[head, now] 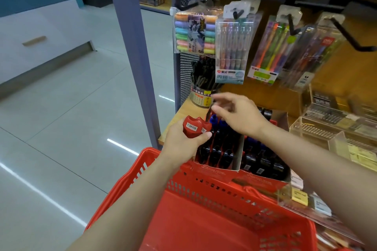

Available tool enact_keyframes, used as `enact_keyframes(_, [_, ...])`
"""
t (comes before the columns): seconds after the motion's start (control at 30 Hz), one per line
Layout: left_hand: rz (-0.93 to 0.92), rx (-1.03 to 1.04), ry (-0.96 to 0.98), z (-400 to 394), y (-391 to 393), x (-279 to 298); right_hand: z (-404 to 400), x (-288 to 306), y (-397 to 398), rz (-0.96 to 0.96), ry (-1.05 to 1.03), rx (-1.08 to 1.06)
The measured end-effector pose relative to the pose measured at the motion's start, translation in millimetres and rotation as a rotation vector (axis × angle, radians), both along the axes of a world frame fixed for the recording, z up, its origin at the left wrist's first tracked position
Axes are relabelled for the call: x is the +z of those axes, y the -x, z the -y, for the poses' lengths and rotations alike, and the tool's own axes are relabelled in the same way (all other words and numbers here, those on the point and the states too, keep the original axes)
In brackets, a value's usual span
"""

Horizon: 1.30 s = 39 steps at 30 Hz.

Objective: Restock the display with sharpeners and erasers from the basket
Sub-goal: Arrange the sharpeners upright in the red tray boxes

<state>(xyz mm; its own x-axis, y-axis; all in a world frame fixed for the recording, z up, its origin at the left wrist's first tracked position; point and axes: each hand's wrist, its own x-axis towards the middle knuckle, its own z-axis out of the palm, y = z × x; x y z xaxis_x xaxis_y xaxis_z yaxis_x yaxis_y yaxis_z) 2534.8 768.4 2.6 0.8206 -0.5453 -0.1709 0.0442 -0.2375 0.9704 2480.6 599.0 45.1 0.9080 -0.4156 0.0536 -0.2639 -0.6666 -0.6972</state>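
- Head view: the left hand (183, 140) grips a red sharpener (195, 126), fingers and thumb curled round it, a barcode sticker facing up; the hand holds it at the near left corner of the display box (216, 166).
- The right hand (239, 117) hovers over the back of the same box, palm down, fingers loosely bent and reaching left; thumb and forefinger look drawn together as if pinching something small, but motion blur leaves it unclear whether anything is held.
- Both forearms come up from the lower edge of the frame, the left crossing the rim of the red basket (204, 220), the right passing over the shelf's front edge.
- The display box, an open cardboard carton, stands on the wooden shelf (183, 112) just beyond the basket; it holds rows of dark sharpeners (214, 154) with a few blue ones (217, 119) at the back.
- A second carton (265, 169) of dark items sits touching its right side.
- Behind the box, a pen tub (201, 96) of black pens stands by a perforated panel.
- Highlighter packs (194, 32) and pen packs (234, 47) hang on hooks above; clear acrylic trays (326, 126) fill the shelf to the right.
- A grey post (132, 47) and a tiled floor (71, 108) lie to the left.
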Motion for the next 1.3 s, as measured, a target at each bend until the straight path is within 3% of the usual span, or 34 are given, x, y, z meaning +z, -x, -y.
enact_keyframes(0.1, [-0.030,-0.009,0.076,-1.6,-3.0,7.4,-14.8,11.4,18.4,-0.073,-0.306,0.150])
enact_keyframes(0.27, [-0.128,-0.098,0.148,-1.3,3.3,15.1,-13.5,24.0,25.9,-0.048,-0.313,0.094])
enact_keyframes(0.4, [-0.348,-0.068,0.334,-4.7,3.2,20.4,-7.0,31.1,30.6,-0.031,-0.513,0.093])
enact_keyframes(0.47, [-0.286,-0.024,0.306,-4.3,2.6,20.3,-6.5,32.4,31.5,-0.002,-0.620,0.073])
enact_keyframes(0.53, [-0.108,0.020,0.200,-0.9,5.4,20.6,-9.1,31.6,30.9,0.018,-0.695,0.014])
enact_keyframes(0.6, [-0.054,0.047,0.193,3.4,10.4,21.0,-11.5,30.5,28.7,0.039,-0.632,-0.067])
enact_keyframes(0.73, [-0.127,0.025,0.226,8.7,10.8,17.3,8.2,34.9,25.8,-0.001,-0.326,-0.204])
enact_keyframes(0.87, [-0.111,0.050,0.044,6.6,7.1,-1.1,35.5,29.4,15.3,-0.132,0.033,-0.340])
enact_keyframes(0.97, [-0.101,0.011,-0.050,7.6,7.8,-14.6,35.1,19.4,-1.5,-0.127,0.123,-0.325])
enact_keyframes(1.3, [-0.106,-0.006,-0.026,6.3,3.0,-22.4,27.0,-3.6,-26.1,-0.303,0.182,-0.259])
